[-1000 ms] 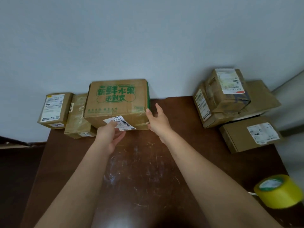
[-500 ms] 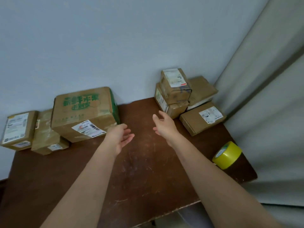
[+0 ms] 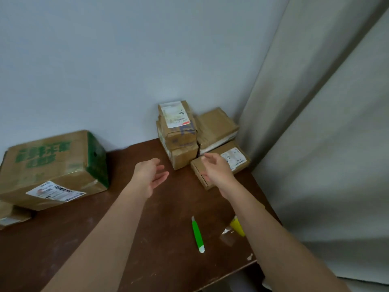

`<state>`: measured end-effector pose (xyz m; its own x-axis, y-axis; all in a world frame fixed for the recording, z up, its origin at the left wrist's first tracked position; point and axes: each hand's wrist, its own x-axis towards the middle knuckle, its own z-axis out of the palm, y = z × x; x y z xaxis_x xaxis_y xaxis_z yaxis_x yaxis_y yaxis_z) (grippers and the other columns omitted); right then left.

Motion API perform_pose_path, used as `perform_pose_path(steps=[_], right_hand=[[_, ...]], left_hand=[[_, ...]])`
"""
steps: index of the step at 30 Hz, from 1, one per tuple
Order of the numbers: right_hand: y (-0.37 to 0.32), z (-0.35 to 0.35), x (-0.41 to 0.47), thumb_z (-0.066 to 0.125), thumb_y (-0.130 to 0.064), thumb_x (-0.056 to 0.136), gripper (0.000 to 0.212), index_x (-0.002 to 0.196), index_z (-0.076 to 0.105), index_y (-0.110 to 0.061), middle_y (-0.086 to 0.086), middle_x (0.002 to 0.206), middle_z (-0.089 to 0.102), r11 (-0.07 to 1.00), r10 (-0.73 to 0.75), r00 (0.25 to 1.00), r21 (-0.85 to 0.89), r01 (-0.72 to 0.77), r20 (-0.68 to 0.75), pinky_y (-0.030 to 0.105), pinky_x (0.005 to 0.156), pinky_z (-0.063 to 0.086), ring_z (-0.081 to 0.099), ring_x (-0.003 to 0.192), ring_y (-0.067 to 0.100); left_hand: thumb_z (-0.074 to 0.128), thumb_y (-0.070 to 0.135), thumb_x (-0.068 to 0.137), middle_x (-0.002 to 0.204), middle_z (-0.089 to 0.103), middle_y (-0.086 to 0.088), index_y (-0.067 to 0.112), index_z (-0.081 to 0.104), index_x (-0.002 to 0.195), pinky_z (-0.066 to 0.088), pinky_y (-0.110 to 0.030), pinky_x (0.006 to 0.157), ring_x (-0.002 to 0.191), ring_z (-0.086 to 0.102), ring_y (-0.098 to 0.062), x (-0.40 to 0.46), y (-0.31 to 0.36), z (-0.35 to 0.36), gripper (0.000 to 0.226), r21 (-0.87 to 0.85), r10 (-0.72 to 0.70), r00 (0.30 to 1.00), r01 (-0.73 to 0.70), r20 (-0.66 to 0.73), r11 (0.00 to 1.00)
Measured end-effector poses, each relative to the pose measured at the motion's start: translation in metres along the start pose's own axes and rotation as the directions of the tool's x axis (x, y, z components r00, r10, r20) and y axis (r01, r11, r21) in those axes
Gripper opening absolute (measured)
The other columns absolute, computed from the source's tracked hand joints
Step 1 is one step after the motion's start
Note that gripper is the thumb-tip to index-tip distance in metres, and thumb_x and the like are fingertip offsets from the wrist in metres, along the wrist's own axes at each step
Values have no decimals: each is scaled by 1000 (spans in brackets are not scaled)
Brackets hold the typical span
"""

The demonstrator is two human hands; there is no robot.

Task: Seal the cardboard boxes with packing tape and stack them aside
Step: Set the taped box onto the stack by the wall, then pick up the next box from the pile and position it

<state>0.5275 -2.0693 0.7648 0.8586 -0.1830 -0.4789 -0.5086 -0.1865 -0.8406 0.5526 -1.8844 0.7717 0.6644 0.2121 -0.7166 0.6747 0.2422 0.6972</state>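
Flat box: (image 3: 219, 165) low carton with a white label, right of centre in the frame, at the front of the pile in the table's far right corner. Its long axis runs from lower left to upper right.
Right hand: (image 3: 215, 170) over the flat box's near left end, fingers loosely curved, holding nothing. Contact with the box cannot be told.
Left hand: (image 3: 150, 175) at frame centre, over bare table to the left of the flat box, palm turned inward, fingers relaxed, empty.
Key relation: the flat box lies directly under and just beyond the right hand; from the left hand it lies to the right, apart. The right hand is nearer.
Likely step: reaching for the flat box to draw it toward the near table; a judgement only.
Stack of small boxes: (image 3: 177, 131) two cartons, one on the other, just left of the flat box, against the wall.
Rear box: (image 3: 216, 125) tilted carton behind the flat box, in the corner.
Large box: (image 3: 52, 165) green print, left of the frame, well apart from both hands.
Tape roll: (image 3: 236, 225) yellow, lower right, mostly hidden behind the right forearm.
Cutter: (image 3: 197, 234) green, lower centre, lying on the table (image 3: 105, 239) between the forearms.
Risk: dragging the flat box may nudge the stack beside it.
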Motion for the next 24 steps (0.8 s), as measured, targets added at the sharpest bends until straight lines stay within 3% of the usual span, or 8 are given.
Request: perform_pose_path(steps=[3,5,9,13,18,22,24], right_hand=[[2,-30,27,51,-35,103,34,136,54,-26,-3,133,55,999,-9,1000,-34,9,-6,43,105,49,59,118,20],[1,-40,44,52,-37,102,36,137,53,-28,-4,133,55,999,-19,1000,-32,19,24,43,105,49,59,118,20],[-13,-36,72,51,-38,102,43,144,47,-29,-3,138,53,996,-88,987,-7,90,133,44,107,47,56,124,19],[-26,-24,90,49,-36,104,48,150,41,-25,1,148,47,991,-136,977,28,134,166,44,109,46,52,131,20],[-31,-16,108,43,-45,104,54,154,34,-24,4,153,42,994,-103,975,46,95,199,47,111,43,46,137,23],[-35,-11,108,35,-47,106,51,153,35,-26,-2,154,42,995,-98,956,54,87,276,43,114,38,42,140,19],[-37,-10,104,36,-46,106,50,153,35,-29,-5,154,42,989,-145,947,67,131,285,37,112,39,41,139,16]], left_hand=[[57,24,99,122,56,-11,12,44,140,57,-37,87,97,62,-23,13,8,35,44,-45,57,994,-62,-92,997],[59,34,97,125,52,-5,19,40,144,56,-36,90,99,61,-21,22,13,53,53,-57,99,985,-108,-144,992],[61,43,94,132,57,-1,28,39,146,57,-34,83,102,64,-20,36,20,72,58,-78,130,980,-143,-154,987],[58,37,97,134,55,-1,28,31,151,57,-35,84,99,63,-18,39,21,78,61,-123,138,973,-162,-183,979],[57,42,97,131,60,-2,25,44,145,58,-29,70,102,64,-17,46,22,81,53,-89,136,973,-154,-184,984],[54,53,95,124,63,-2,21,54,136,58,-39,89,105,65,-22,53,20,88,52,-76,118,978,-132,-170,988],[51,54,96,123,62,-2,21,53,135,57,-38,89,104,64,-22,54,20,92,51,-87,126,973,-146,-195,985]])
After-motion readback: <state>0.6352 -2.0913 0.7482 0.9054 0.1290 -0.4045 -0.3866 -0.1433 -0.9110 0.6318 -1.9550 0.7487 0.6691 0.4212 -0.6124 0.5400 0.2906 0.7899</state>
